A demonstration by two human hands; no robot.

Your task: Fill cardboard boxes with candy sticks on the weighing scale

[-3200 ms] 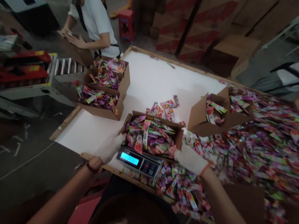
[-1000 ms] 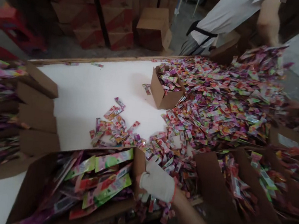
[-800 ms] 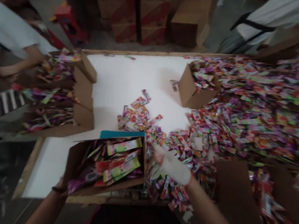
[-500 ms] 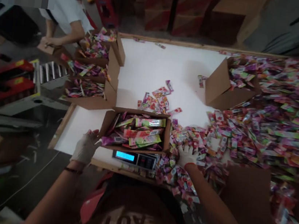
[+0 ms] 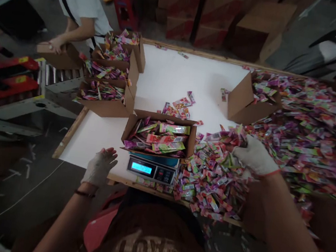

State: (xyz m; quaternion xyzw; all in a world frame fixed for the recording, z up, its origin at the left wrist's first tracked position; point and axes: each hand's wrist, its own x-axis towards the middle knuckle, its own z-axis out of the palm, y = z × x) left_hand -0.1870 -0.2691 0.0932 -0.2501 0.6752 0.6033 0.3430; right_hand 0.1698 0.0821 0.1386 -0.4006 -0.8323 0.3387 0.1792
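My left hand [image 5: 99, 167], in a white glove with bare fingertips, hovers over the white table's near left edge. Its fingers are spread and hold nothing. To its right, an open cardboard box [image 5: 126, 131] full of colourful sachets [image 5: 166, 138] rests on a digital scale [image 5: 152, 169] with a lit blue display. My gloved right hand [image 5: 255, 156] is at the heap of small shiny sachets [image 5: 210, 181] right of the box. Its fingers close around some sachets [image 5: 237, 136] at the heap's upper side; the fingertips are partly hidden.
Several filled boxes [image 5: 108, 106] stand at the table's left end, beside a roller conveyor [image 5: 59, 76]. A co-worker [image 5: 85, 12] holds a carton there. Another filled box [image 5: 241, 100] stands at the back right, against a large sachet pile [image 5: 315, 133]. Loose sachets [image 5: 181, 105] lie behind the scale.
My right hand has moved right and away from me across the heap and closed on sachets. My left hand has drawn away from the box, fingers spread. The view has shifted slightly.
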